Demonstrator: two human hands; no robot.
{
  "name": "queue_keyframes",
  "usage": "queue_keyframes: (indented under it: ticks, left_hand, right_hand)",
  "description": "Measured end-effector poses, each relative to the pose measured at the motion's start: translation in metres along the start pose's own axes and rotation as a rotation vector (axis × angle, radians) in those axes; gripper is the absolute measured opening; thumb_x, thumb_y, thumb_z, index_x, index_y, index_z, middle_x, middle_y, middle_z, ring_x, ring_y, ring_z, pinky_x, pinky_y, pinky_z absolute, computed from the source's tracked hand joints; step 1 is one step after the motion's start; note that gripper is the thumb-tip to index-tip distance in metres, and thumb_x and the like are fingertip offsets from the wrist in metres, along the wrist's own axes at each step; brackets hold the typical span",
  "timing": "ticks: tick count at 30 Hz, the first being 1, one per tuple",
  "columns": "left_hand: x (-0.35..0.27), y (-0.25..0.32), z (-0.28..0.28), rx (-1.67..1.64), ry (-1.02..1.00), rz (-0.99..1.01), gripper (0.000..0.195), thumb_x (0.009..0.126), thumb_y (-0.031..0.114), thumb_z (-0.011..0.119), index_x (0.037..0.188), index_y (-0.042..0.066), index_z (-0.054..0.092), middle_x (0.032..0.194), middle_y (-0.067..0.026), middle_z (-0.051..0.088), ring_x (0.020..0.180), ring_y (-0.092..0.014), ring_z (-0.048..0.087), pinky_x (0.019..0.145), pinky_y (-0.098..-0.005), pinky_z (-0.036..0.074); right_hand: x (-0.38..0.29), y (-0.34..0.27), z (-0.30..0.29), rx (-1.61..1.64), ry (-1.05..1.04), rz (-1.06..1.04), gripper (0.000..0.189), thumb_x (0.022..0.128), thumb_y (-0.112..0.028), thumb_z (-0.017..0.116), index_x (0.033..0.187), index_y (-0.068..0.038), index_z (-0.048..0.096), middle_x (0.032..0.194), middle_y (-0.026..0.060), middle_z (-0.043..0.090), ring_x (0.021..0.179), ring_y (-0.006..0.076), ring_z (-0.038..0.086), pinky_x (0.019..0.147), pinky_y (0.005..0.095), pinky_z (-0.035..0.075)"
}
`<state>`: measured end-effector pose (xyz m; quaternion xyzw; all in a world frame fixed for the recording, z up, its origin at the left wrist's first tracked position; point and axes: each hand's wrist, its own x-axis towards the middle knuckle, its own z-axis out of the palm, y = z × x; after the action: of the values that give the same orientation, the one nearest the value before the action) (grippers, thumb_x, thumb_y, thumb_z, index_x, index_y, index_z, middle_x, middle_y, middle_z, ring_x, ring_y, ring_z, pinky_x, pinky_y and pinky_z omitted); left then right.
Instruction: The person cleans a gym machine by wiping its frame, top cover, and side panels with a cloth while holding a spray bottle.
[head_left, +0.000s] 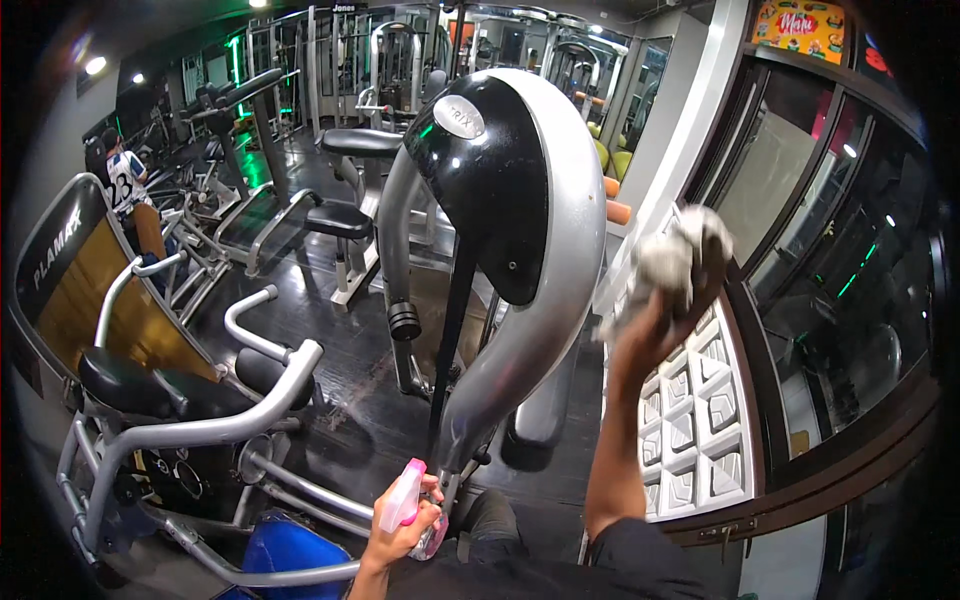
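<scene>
My left hand (405, 517) is closed around a clear spray bottle with a pink trigger head (405, 496), low in the centre of the view. Raised at the right, my right hand (675, 307) grips a crumpled whitish-grey cloth (667, 259); hand and cloth are blurred. The cloth appears in front of the window frame and white wall panel, and whether it touches them I cannot tell. Between my hands rises a gym machine with a curved silver frame (574, 225) and a black cover (495, 187).
A machine with silver bars (202, 427) and black pads stands at the left. White embossed panelling (697, 397) and dark-framed windows (825, 262) line the right. A person (129, 180) is at the far left among exercise machines. A padded bench (337, 217) stands beyond.
</scene>
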<state>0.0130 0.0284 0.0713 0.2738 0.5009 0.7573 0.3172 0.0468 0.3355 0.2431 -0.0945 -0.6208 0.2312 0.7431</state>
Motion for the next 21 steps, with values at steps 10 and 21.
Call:
queue_keyframes:
  ticks: [10,21]
  left_hand:
    - [-0.001,-0.008,-0.003,0.002,0.025,0.026,0.037,0.084,-0.005,0.062,0.119,-0.005,0.049,0.094,-0.0126,0.059,0.067,-0.012,0.06,0.062,-0.0241,0.051]
    - [0.012,-0.008,0.001,-0.001,0.014,-0.004,0.037,0.082,-0.006,0.063,0.118,-0.005,0.05,0.094,-0.0124,0.059,0.068,-0.011,0.06,0.062,-0.0237,0.051]
  right_hand:
    - [0.054,-0.001,0.056,-0.354,-0.493,-0.174,0.069,0.066,0.013,0.039,0.13,-0.009,0.052,0.139,0.0177,0.045,0.131,0.031,0.04,0.111,0.0343,0.029]
    - [-0.247,0.025,-0.049,-0.213,-0.365,0.017,0.046,0.074,0.005,0.05,0.119,-0.004,0.057,0.138,0.0252,0.043,0.12,0.0472,0.048,0.098,0.0464,0.044]
